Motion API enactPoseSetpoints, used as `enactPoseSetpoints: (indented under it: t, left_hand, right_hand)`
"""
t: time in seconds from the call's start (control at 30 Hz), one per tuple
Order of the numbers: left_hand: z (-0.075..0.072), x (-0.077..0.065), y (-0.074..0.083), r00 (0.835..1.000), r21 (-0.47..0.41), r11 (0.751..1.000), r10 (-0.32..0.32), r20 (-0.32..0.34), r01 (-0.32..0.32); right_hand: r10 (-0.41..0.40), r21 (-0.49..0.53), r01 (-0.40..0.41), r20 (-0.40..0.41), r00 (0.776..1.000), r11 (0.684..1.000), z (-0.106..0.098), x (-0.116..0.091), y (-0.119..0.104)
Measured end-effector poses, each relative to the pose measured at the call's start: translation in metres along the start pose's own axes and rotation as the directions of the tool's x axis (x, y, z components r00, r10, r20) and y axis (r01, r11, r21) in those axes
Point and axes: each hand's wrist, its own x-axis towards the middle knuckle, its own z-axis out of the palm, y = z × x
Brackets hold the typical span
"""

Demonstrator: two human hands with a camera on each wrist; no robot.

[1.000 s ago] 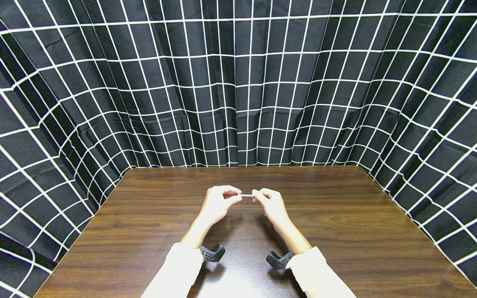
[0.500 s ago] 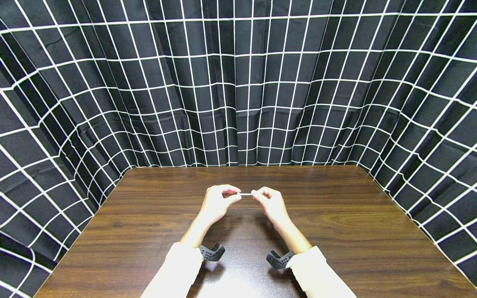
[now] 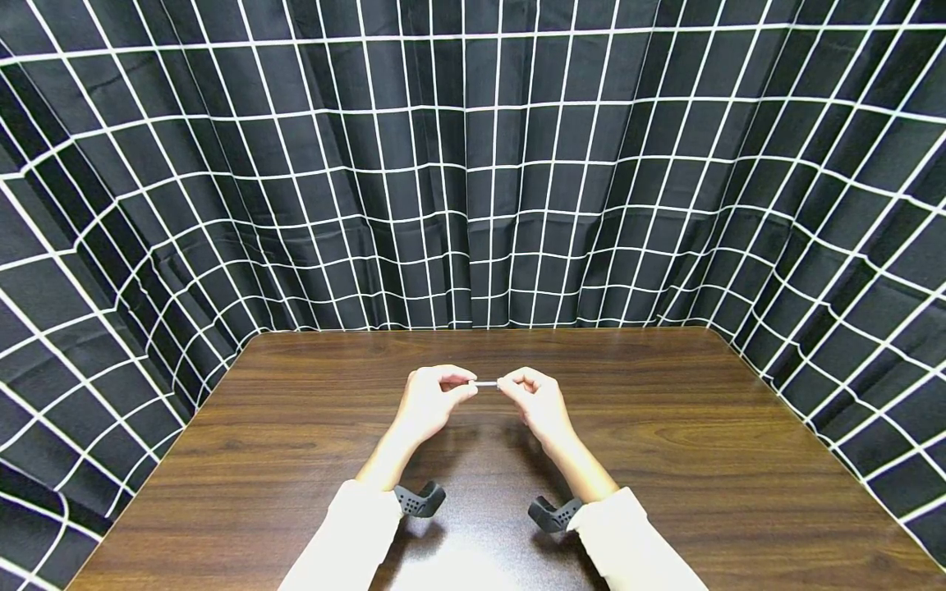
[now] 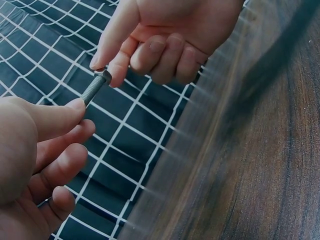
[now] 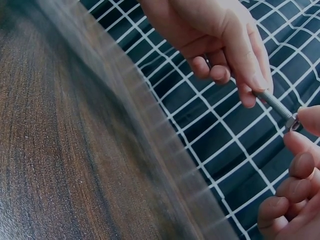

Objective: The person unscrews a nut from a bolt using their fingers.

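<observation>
A threaded metal bolt spans the gap between the two hands, above the table and roughly level in the head view. My left hand pinches its left end between thumb and forefinger, hiding that end; the other left fingers are loosely bent. At the opposite end sits a small hex nut, which thumb and forefinger of my right hand grip. The left wrist view shows the bare thread of the bolt running up to the nut. The remaining right fingers curl toward the palm.
A brown wood-grain table lies beneath both hands. Dark curtain with a white grid surrounds its back and sides. Each wrist carries a dark grey band mount, below a pale sleeve.
Both hands stay nearly in place, drifting very slightly away from the body. The right fingertips have shifted a little leftward and now cover the nut in the head view.
</observation>
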Motion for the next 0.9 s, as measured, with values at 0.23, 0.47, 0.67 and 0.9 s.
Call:
enactPoseSetpoints:
  t: [0.23, 0.47, 0.67, 0.9]
  left_hand:
    - [0.001, 0.001, -0.002, 1.0, -0.006, 1.0, 0.001, -0.015, -0.001]
    - [0.0, 0.001, -0.002, 1.0, -0.015, 1.0, -0.002, -0.018, 0.002]
    - [0.0, 0.0, -0.001, 1.0, -0.074, 0.997, -0.026, 0.003, 0.026]
    - [0.001, 0.001, -0.002, 0.999, -0.103, 0.994, -0.048, 0.005, 0.048]
  right_hand:
    - [0.007, 0.009, -0.006, -0.022, 1.0, 1.0, -0.001, 0.011, 0.028]
    - [-0.047, 0.019, 0.047, -0.029, 0.998, 0.999, -0.001, 0.011, 0.031]
    - [-0.074, 0.04, 0.075, -0.011, 0.997, 0.996, -0.001, 0.012, 0.031]
    - [-0.068, 0.045, 0.068, 0.0, 0.998, 0.997, -0.001, 0.012, 0.03]
